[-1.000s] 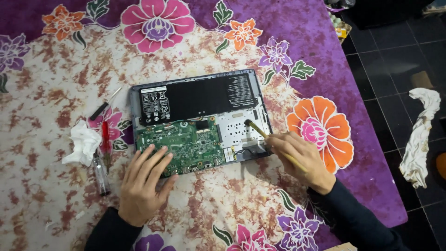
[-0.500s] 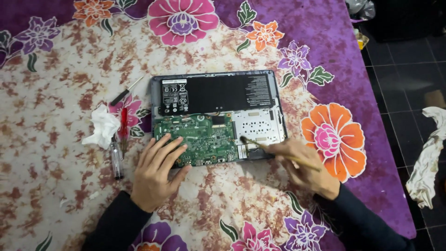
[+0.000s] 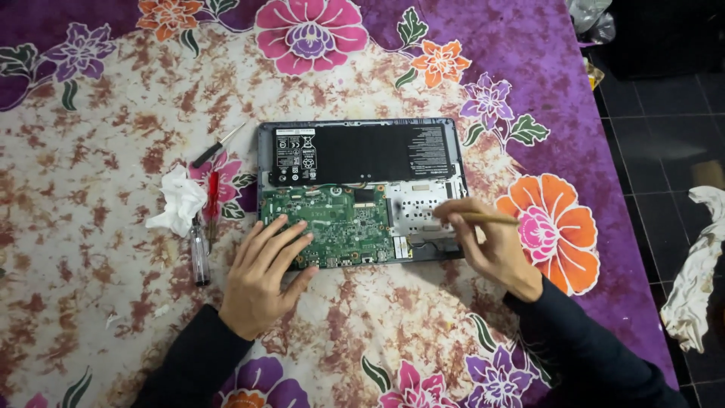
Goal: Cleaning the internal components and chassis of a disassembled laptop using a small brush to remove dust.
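An opened laptop (image 3: 362,189) lies bottom-up on a floral cloth, showing a black battery (image 3: 361,153) at the back and a green circuit board (image 3: 332,223) at the front left. My left hand (image 3: 260,276) rests flat with its fingers on the board's near left corner. My right hand (image 3: 491,242) grips a thin wooden-handled brush (image 3: 489,219), the handle pointing right and its tip over the silver plate (image 3: 419,208) at the laptop's right side. The brush tip itself is hidden behind my fingers.
A crumpled white tissue (image 3: 177,202), a red-handled screwdriver (image 3: 213,198), a clear-handled screwdriver (image 3: 199,255) and a black-handled screwdriver (image 3: 215,147) lie left of the laptop. The cloth's right edge meets a dark tiled floor (image 3: 664,174), where a white rag (image 3: 698,279) lies.
The view has shifted so the laptop sits more centred. My right hand has turned the brush from pointing up-left to lying nearly level over the silver plate. My left hand stays on the board.
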